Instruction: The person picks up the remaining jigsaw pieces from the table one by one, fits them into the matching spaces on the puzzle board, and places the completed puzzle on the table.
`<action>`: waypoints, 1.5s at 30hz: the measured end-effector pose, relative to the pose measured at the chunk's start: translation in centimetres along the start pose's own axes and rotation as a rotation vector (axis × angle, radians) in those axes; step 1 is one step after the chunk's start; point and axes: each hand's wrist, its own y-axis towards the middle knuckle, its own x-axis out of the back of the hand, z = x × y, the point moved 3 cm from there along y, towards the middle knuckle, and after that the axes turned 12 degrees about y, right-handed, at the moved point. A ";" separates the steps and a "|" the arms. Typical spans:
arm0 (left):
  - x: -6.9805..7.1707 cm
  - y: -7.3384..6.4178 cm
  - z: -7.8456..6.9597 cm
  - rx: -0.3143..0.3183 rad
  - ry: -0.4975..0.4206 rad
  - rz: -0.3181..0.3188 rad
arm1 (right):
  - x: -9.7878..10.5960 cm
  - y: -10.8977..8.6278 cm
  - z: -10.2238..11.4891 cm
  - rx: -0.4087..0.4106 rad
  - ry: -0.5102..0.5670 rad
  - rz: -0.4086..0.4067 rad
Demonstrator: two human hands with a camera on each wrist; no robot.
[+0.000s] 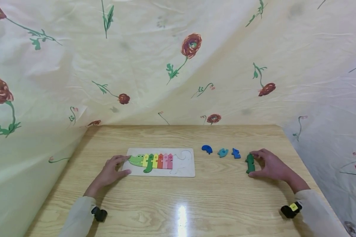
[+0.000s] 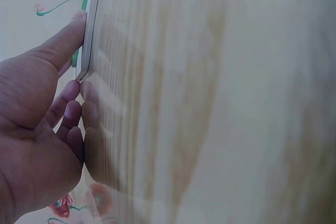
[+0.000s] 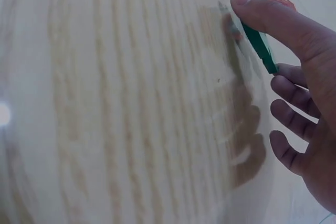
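A pale wooden puzzle board (image 1: 183, 171) lies on the table, its crocodile partly filled: a green head (image 1: 135, 160) with eyes, a green leg (image 1: 148, 169) and several coloured body pieces marked with small signs. My left hand (image 1: 111, 169) holds the board's left end, thumb and fingers spread along its edge; the left wrist view has this hand (image 2: 39, 103) with fingertips right at the board's corner (image 2: 84, 69). Over at the right, a green puzzle piece (image 1: 250, 163) is pinched between thumb and fingers of my right hand (image 1: 269, 165). In the right wrist view that piece (image 3: 254, 38) appears edge-on.
Between the board and my right hand lie a dark blue piece (image 1: 207, 149), a lighter blue piece (image 1: 223, 152) and a blue angular piece (image 1: 236, 153). Flower-patterned cloth (image 1: 154, 72) hangs around the wooden table (image 1: 154, 204).
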 end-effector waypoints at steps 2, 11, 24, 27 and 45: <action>0.1 0.0 0.0 -0.003 -0.002 -0.004 | 0.1 0.0 0.2 0.002 -0.014 -0.010; 0.1 0.0 -0.1 -0.002 -0.003 -0.007 | 0.2 1.0 3.0 0.076 -0.049 -0.028; 0.0 0.0 -0.1 0.005 0.001 0.004 | -0.1 2.5 6.5 0.119 -0.018 -0.011; 0.0 0.0 -0.1 0.004 0.007 0.006 | -0.3 3.1 7.0 0.140 -0.019 -0.012; 0.0 0.0 -0.2 0.017 -0.006 0.010 | -2.1 5.9 10.7 0.130 0.002 -0.013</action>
